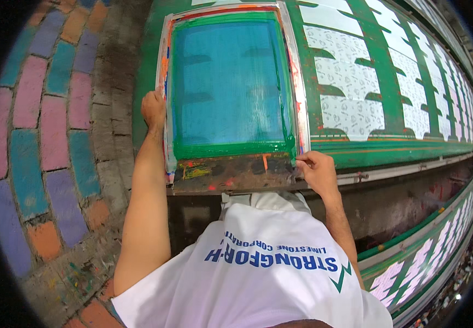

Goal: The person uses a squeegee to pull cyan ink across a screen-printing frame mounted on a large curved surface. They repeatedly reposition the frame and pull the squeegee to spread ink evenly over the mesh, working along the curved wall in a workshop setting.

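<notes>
In front of me a screen printing frame (pixel 300 98) lies on the green table, its pale rim smeared with red, blue and green ink. Dark cut-out shapes show faintly through its blue mesh (pixel 225 87), and wet green ink lines the mesh edges. A brown, paint-spattered strip (pixel 231 176) crosses its near end. My left hand (pixel 154 112) is closed around the frame's left side, arm stretched out. At the near right corner my right hand (pixel 318 170) is closed, thumb and fingertips pinching the edge. The right fingers partly hide that corner.
A long green printing table (pixel 356 158) runs off to the right, bearing rows of white patterned sheets (pixel 343 76) with notched outlines. Another table with similar sheets (pixel 411 262) stands at the lower right, across a dark gap. On my left rises a wall of painted bricks (pixel 42 131).
</notes>
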`<state>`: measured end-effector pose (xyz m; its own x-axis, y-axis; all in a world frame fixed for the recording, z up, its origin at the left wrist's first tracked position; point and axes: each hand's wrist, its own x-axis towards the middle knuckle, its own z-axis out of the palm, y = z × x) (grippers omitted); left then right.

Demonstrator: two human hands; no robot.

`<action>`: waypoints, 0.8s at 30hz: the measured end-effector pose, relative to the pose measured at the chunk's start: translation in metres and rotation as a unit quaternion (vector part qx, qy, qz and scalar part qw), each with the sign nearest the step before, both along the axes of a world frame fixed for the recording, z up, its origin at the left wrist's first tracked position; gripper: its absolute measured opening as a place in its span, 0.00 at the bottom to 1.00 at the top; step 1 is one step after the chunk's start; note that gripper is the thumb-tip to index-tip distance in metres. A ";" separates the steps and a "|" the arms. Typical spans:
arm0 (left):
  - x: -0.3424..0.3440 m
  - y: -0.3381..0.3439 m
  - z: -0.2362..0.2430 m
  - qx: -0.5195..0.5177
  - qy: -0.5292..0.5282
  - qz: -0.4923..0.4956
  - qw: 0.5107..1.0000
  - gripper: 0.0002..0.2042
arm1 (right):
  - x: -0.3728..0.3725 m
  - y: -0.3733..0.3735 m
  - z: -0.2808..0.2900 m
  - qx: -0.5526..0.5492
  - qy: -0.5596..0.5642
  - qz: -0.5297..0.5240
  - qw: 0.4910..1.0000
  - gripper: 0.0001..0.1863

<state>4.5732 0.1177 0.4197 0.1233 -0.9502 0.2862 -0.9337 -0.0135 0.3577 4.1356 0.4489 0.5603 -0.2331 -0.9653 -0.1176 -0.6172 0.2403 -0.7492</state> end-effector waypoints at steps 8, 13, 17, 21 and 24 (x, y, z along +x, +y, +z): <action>-0.004 -0.009 -0.007 -0.036 0.028 0.053 0.998 0.18 | -0.085 -0.054 -0.073 -0.018 0.087 0.043 0.995 0.15; -0.013 -0.006 0.004 -0.035 0.033 0.024 0.999 0.22 | -0.081 -0.075 -0.094 -0.006 0.074 0.040 0.996 0.29; -0.015 -0.007 0.008 -0.035 0.016 0.033 0.999 0.25 | -0.068 -0.088 -0.099 0.027 0.087 -0.053 0.994 0.40; -0.018 -0.012 0.003 -0.020 0.051 0.042 0.998 0.26 | -0.066 -0.092 -0.103 -0.036 0.164 0.024 0.986 0.36; -0.018 -0.014 0.000 -0.028 0.024 0.021 0.999 0.24 | -0.069 -0.094 -0.101 0.003 0.145 -0.003 0.989 0.34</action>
<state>4.5552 0.1036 0.4200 0.1773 -0.9270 0.3307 -0.9145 -0.0309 0.4035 4.0663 0.3550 0.4594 -0.2627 -0.9636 -0.0498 -0.8050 0.2473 -0.5393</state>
